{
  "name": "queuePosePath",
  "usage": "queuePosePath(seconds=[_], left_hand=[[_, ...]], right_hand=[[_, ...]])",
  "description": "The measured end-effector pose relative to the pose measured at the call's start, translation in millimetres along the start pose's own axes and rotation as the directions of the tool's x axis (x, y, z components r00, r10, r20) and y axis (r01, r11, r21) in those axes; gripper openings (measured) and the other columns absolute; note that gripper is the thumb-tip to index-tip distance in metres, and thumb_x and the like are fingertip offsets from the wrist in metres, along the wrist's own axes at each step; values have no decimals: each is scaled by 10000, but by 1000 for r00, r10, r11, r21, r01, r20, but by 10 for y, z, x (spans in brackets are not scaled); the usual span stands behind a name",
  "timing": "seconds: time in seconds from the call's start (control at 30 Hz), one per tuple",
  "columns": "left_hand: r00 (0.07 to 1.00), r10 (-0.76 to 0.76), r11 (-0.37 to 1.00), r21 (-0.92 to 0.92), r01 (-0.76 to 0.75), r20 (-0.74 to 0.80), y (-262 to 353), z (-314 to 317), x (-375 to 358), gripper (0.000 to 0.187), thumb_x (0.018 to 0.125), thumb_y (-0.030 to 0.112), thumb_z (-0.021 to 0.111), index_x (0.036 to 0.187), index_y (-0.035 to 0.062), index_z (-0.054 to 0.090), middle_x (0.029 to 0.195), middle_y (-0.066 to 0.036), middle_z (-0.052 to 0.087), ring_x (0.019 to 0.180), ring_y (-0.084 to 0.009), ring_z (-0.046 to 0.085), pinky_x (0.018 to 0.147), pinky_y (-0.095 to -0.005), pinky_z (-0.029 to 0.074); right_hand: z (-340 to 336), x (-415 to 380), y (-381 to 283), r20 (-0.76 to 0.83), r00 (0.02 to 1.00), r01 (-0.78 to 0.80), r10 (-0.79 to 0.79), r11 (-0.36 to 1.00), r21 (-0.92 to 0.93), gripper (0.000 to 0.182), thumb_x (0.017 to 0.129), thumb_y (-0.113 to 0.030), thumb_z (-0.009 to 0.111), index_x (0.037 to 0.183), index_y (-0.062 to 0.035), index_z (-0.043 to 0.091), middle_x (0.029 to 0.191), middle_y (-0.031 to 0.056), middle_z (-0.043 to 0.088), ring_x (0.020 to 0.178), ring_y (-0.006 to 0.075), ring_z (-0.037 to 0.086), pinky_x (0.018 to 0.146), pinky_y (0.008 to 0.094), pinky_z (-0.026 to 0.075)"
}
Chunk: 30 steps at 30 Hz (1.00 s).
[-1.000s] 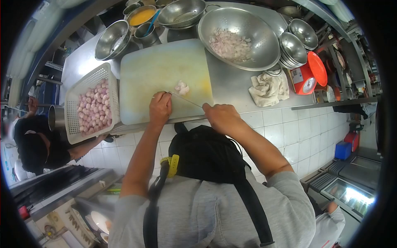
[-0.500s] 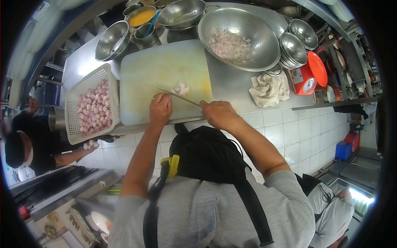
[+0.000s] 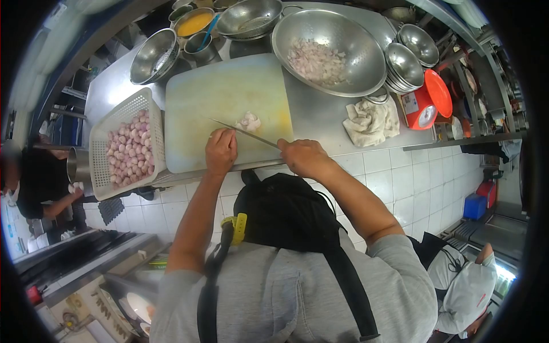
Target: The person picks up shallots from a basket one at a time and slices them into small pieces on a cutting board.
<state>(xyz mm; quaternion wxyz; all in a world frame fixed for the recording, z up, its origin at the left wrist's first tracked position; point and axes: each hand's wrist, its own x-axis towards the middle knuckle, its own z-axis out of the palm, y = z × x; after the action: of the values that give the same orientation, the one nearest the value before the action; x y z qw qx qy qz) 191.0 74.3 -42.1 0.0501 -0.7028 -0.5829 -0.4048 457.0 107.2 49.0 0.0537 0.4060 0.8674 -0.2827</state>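
My right hand [image 3: 303, 157] is wrapped round the handle of a knife [image 3: 249, 133], its blade pointing left and slightly away over a pale cutting board [image 3: 197, 94]. At the board's near side, my left hand [image 3: 221, 150] has its fingers curled and pressed together beside the blade. What those fingers hold, if anything, is hidden. A small heap of cut shallot [image 3: 248, 121] lies just beyond the blade. Peeled shallots [image 3: 130, 150] fill a white plastic basket [image 3: 153, 123] to the left. Chopped shallot [image 3: 317, 60] rests in a large steel colander [image 3: 360, 51] at the back right.
A crumpled cloth [image 3: 372, 122] lies right of the board, beside a red scale [image 3: 420, 106] and stacked steel bowls [image 3: 403, 66]. Steel bowls [image 3: 154, 56] and a pot of orange liquid [image 3: 194, 23] stand behind. Other people are at left [image 3: 43, 177] and right [image 3: 463, 286].
My hands, the knife and the cut shallot stay nearly where they were. The person at left has shifted and drawn an arm back; the person at right has moved slightly.
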Motion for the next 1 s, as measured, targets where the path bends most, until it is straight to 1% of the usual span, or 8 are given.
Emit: queuePosePath(seconds=[0.1,0.27,0.37,0.47,0.57,0.87,1.0], left_hand=[[1000,27,1000,6,-27,16,0,-13,8,113,855,-24,735,958,22,734,979,-128,711,873,-324,687,765,-404,570],[1000,26,1000,12,-27,13,8,-3,18,93,864,-27,733,946,19,735,963,-128,709,863,-324,683,756,-404,567],[1000,24,1000,9,-24,16,4,-3,17,84,867,-28,731,937,19,731,956,-128,706,854,-327,680,747,-407,563],[1000,26,1000,11,-26,12,18,-18,36,83,863,-29,731,929,21,726,951,-128,702,848,-332,678,739,-410,559],[999,36,999,17,-36,20,7,-11,21,108,845,-36,730,933,26,715,956,-122,690,859,-328,670,750,-415,557],[999,37,999,28,-37,16,-2,0,15,109,843,-39,735,927,27,712,952,-123,693,856,-330,673,743,-412,558],[999,34,999,29,-34,15,2,-8,18,108,843,-39,741,925,27,716,951,-126,698,850,-332,677,741,-411,560]], right_hand=[[-11,5,-8,7,1000,-4,4,1000,-2,228,937,-56,551,1158,-6,579,960,239,737,980,430,725,846,538,553],[-33,-7,-35,2,1000,-6,6,1000,16,230,932,-50,542,1154,-6,584,965,243,737,978,433,724,858,540,553],[-24,5,-19,4,1000,11,-11,999,-31,207,980,-106,549,1156,-5,587,958,247,735,974,436,724,856,544,550],[-161,-95,-76,-25,999,27,-27,1000,15,218,1014,-165,564,1158,-3,589,937,246,734,958,437,723,845,550,546],[-234,-166,-107,-3,1000,9,-9,1000,-6,228,1019,-184,580,1155,-1,592,916,241,734,943,437,723,834,551,545],[-264,-250,-121,-25,999,22,-23,999,-33,195,1012,-177,592,1098,-3,606,892,232,734,917,430,726,805,548,550],[-265,-239,-108,-31,999,35,-36,999,-36,188,1000,-167,598,1096,-5,608,894,229,737,904,430,728,796,546,554]])
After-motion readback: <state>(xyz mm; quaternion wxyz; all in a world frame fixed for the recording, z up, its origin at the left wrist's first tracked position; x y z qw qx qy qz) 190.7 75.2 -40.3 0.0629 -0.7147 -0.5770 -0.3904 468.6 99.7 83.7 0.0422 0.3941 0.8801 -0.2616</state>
